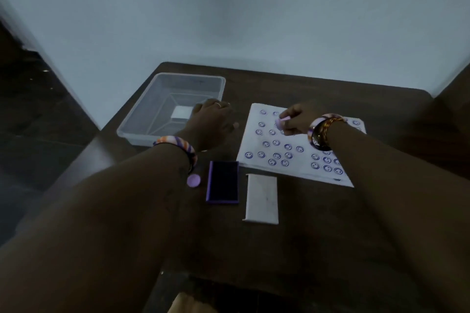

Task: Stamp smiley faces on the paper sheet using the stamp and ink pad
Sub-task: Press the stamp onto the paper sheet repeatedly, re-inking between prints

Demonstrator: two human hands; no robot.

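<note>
Fingertips (288, 126) of the right hand (301, 119) pinch the small, light, hard stamp (281, 122) by its sides over the thin paper sheet (256, 140). Left hand (211, 122) rests open and empty beside it.

My small lilac plastic stamp (282, 121) is tilted over the far part of the white paper sheet (256, 134), which lies flat and already carries many blue smiley prints. My purple-framed rectangular ink pad (223, 182) lies open, dark face up, just beside the sheet's near left corner.
</note>
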